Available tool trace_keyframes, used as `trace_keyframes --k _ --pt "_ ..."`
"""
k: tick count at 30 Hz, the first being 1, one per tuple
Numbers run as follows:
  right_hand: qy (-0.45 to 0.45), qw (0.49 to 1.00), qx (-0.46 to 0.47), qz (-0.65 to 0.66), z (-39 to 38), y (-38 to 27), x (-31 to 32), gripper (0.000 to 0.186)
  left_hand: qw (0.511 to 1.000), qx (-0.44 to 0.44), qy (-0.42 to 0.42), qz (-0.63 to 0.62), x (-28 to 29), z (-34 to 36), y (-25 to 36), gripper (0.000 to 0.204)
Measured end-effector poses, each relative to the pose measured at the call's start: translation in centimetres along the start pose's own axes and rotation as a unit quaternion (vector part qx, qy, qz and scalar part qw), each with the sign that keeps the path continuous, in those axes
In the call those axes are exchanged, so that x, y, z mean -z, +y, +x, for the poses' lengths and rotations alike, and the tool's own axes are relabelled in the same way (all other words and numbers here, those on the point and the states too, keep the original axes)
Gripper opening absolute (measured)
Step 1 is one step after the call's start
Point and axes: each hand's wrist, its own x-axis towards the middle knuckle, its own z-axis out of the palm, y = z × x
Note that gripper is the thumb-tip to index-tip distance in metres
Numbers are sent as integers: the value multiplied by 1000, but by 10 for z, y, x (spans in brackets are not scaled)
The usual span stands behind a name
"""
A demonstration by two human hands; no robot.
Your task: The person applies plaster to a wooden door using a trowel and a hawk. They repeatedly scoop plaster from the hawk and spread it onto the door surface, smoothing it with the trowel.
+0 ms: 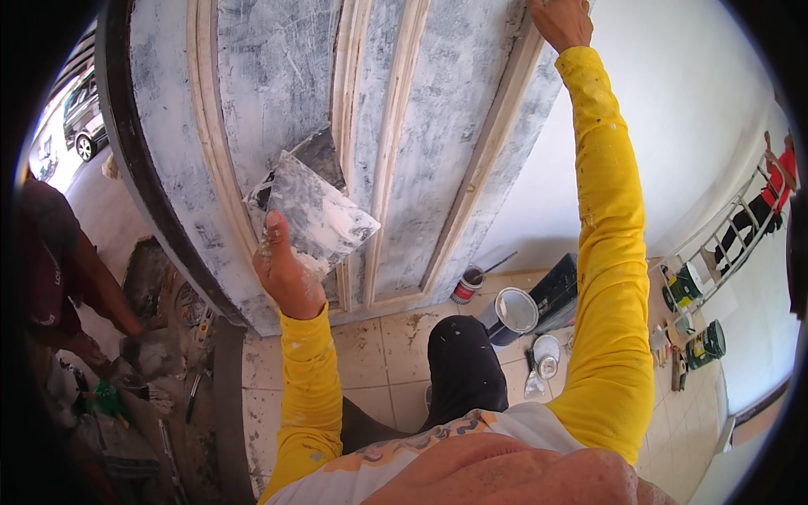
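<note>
Left hand (286, 271) clasps smeared scrapers (318, 209), likely light, stiff, best held at near end; far right hand (563, 23), grip unclear

A white wall (682, 101) stands on the right side, above a floor (358, 358) of beige tiles. At the far left, in bright daylight, a dark car (85, 118) stands on grey ground (88, 198).

A dark vehicle (84, 118) at far left, a metal ladder (757, 231) and red-shirted person (785, 171) at far right.
</note>
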Motion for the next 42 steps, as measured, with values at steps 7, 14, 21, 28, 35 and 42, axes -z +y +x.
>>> trace_keyframes --k 7,14,21,28,35,42 --pt "-1 989 -121 80 8 -11 -14 60 1000 -10 -11 7 2 3 1 35" --pt "93 975 -35 197 10 17 -40 57 1000 -1 -4 6 12 11 -9 39" --pt "76 982 26 173 -25 -17 4 47 941 -232 -41 242 30 14 -30 25" --pt "-222 813 45 536 -240 -147 101 48 994 -82 -11 68 8 1 -15 41" --pt "-233 805 56 543 -318 -205 110 51 997 -71 -13 38 -2 -2 -6 42" --pt "-229 831 117 493 -325 -198 107 42 994 -78 -11 77 -3 -1 -9 44"
